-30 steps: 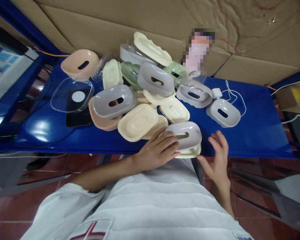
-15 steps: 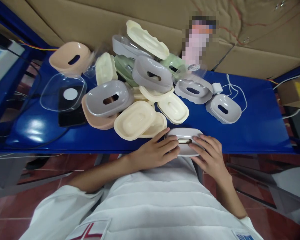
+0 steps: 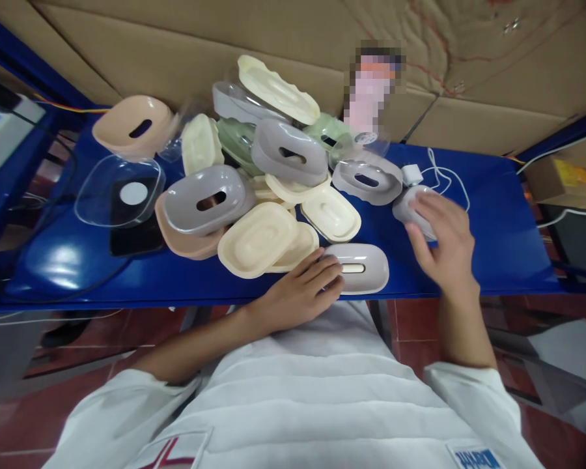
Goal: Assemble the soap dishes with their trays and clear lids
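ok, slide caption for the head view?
Left hand touching a grey slotted dish, right hand at a second grey dish, both dishes on a blue table.

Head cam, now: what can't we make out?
All head view:
Right part of rightmost grey dish: hidden by right hand.
Left end of near grey dish: partly under left hand.
Pink item: pixelated.
Print on back round label: too small.

White shirt (image 3: 317, 404), short loose sleeves (image 3: 483, 394); 2 front patches: 1 red-striped patch (image 3: 170, 453), 1 blue-lettered patch (image 3: 473, 457).
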The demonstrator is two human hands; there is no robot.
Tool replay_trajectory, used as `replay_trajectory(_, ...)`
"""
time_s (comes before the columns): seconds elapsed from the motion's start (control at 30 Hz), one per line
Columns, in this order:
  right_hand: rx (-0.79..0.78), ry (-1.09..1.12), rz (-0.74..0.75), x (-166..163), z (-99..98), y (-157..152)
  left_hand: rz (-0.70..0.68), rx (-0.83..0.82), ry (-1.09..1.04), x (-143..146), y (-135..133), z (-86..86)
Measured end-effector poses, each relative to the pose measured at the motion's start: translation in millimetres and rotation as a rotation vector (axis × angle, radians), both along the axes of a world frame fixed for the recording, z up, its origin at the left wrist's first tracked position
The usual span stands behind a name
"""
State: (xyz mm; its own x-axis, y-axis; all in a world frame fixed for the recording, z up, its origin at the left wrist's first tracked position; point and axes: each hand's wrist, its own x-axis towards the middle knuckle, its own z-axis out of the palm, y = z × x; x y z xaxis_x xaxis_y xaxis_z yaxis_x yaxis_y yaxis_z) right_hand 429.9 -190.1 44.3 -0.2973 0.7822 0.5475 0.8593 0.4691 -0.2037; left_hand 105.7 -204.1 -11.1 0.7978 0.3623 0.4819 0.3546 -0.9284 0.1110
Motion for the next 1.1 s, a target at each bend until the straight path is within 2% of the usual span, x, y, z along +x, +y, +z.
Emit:
replay_trajectory(0.1, -0.06, -0.086, 0.044, -6.6, 11.7, 69.6, 0.021, 0.027, -0.01, -1.3, -0.8, -0.5)
replay_trajectory(0.2, -0.123, -0.145, 0.105, -28.0, 5.9, 125.4, 0.025, 0.068, -0.012, -2.0, -1.1, -2.2)
replay_trajectory(0.27, -0.126, -0.119, 0.097, -41.5, -0.9, 146.2, 0.022, 0.087, -0.014, -2.3, -0.7, -2.8)
replay_trajectory(0.37, -0.127, 0.009, 0.075, -50.4, -2.1, 151.0, 0.012, 0.085, -0.014, -2.9, 0.3, -1.8)
replay_trajectory(0.47, -0.029, 0.198, 0.052, -48.7, 9.8, 128.9, 0.011, 0.063, -0.014, -3.9, 1.1, -1.6)
replay_trajectory(0.57, 0.073, 0.439, 0.055, -45.6, 20.6, 88.9, 0.024, 0.06, -0.121, -4.5, 0.0, -6.4)
replay_trajectory(0.63, 0.007, 0.608, 0.142, -45.1, 19.9, 57.5, 0.011, 0.032, -0.333, -4.4, -2.1, -11.0)
replay_trajectory(0.7, -0.141, 0.746, 0.297, -47.1, 12.7, 25.0, -0.031, -0.025, -0.582, -3.8, -4.9, -13.2)
replay_trajectory(0.77, -0.254, 0.861, 0.444, -53.2, 2.4, -6.5, -0.083, -0.051, -0.73, -3.1, -7.6, -10.9)
replay_trajectory(0.83, -0.342, 0.978, 0.512, -64.0, -6.9, -34.2, -0.14, 0.004, -0.731, -2.4, -9.7, -4.6)
replay_trajectory(0.93, -0.428, 1.152, 0.489, -84.4, -14.9, -60.5, -0.243, 0.079, -0.648, -1.1, -11.8, 5.8)
replay_trajectory(1.03, -0.414, 1.223, 0.462, -94.3, -17.9, -63.7, -0.294, 0.053, -0.645, -1.5, -13.0, 10.6)
replay_trajectory(1.1, -0.391, 1.137, 0.47, -86.6, -18.2, -57.8, -0.291, 0.019, -0.639, -4.9, -12.9, 10.4)
